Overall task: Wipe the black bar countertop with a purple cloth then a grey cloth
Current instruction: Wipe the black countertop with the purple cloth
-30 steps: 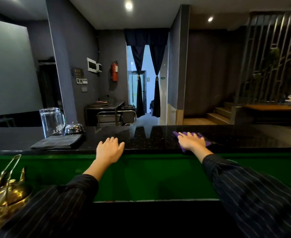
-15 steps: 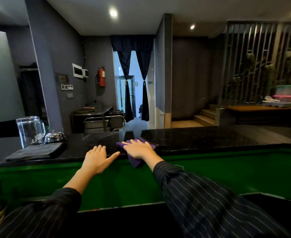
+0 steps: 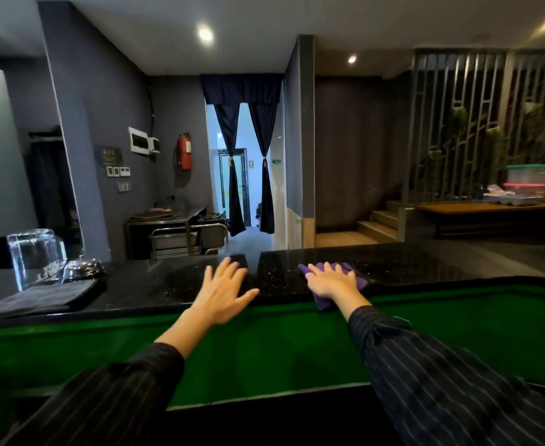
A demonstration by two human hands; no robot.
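Head view: the black bar countertop (image 3: 168, 284) runs the whole width as a long polished stone surface, glossy and flecked with pale specks, with a rounded front edge above a smooth green panel (image 3: 296, 342). Both arms reach forward in dark pinstriped sleeves (image 3: 441, 381) of thin woven fabric. On the far left of the surface lies the grey cloth (image 3: 44, 297), folded into a flat, matte rectangle, well apart from both hands. Behind it stands a clear, thick-walled glass pitcher (image 3: 34, 257), and just beside that a rounded, shiny metal dome (image 3: 83, 268). The left hand (image 3: 222, 292) is spread, fingers open and gripping nothing, palm down over the front edge of the countertop; whether it touches the stone cannot be told. The right hand (image 3: 332, 281) presses flat, fingers spread, on the purple cloth (image 3: 324, 302), a soft, crumpled piece that lies on the countertop near its front edge, one corner drooping over the green panel.
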